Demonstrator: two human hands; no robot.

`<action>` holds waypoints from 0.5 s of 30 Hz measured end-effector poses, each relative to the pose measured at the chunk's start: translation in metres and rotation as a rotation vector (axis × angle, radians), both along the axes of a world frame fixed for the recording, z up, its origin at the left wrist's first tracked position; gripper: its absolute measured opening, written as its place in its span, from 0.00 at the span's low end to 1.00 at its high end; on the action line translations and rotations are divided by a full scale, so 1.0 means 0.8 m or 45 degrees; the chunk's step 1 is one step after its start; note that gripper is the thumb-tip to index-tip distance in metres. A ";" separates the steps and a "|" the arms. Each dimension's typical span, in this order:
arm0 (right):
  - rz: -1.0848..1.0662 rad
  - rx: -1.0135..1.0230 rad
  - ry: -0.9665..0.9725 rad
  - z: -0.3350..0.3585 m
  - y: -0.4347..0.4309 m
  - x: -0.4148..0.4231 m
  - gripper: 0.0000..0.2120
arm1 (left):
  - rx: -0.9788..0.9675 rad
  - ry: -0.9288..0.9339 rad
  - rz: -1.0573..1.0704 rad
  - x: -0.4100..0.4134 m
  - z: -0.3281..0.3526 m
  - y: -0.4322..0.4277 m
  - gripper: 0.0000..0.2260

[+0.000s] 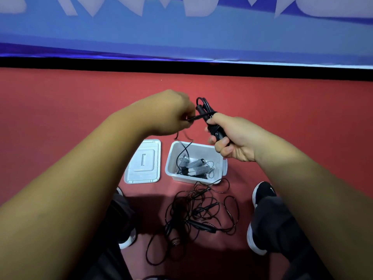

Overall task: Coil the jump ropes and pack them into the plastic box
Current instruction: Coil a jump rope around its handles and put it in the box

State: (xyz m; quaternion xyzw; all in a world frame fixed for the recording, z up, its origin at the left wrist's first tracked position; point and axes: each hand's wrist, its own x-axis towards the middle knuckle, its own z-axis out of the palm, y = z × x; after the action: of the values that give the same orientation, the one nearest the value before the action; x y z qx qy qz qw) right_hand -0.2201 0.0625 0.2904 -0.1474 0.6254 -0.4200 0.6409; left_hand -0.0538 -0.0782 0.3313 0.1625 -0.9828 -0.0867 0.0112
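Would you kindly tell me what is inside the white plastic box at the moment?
The plastic box holds jump ropes with grey ribbed handles, and a black cord hangs into it from above. Whatever lies beneath them is covered.

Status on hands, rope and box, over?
Right hand grips coiled black jump rope, left hand pinches its loose end. White plastic box open, grey-handled ropes inside, white lid beside it. Tangled black ropes on floor, unpacked.

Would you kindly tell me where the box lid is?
In the head view, the lid lies on the red floor, just left of the plastic box.
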 end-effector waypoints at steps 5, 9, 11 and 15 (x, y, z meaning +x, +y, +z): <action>-0.014 -0.112 0.027 0.009 -0.001 -0.003 0.21 | 0.191 -0.073 0.243 -0.005 -0.007 0.005 0.15; -0.080 -0.173 0.042 0.008 -0.002 -0.002 0.34 | 0.240 -0.007 0.372 -0.013 -0.011 0.005 0.16; -0.119 -0.186 0.035 0.007 -0.002 -0.002 0.34 | 0.054 0.017 0.408 -0.016 -0.013 0.008 0.13; -0.175 -0.212 0.052 0.007 -0.003 -0.004 0.31 | -0.288 0.046 0.480 -0.024 -0.014 0.023 0.16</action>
State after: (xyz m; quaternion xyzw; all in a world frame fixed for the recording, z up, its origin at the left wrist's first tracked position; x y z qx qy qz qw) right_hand -0.2231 0.0602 0.2962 -0.1652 0.6100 -0.5104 0.5832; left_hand -0.0733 -0.0600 0.3199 0.3395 -0.9382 0.0248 0.0629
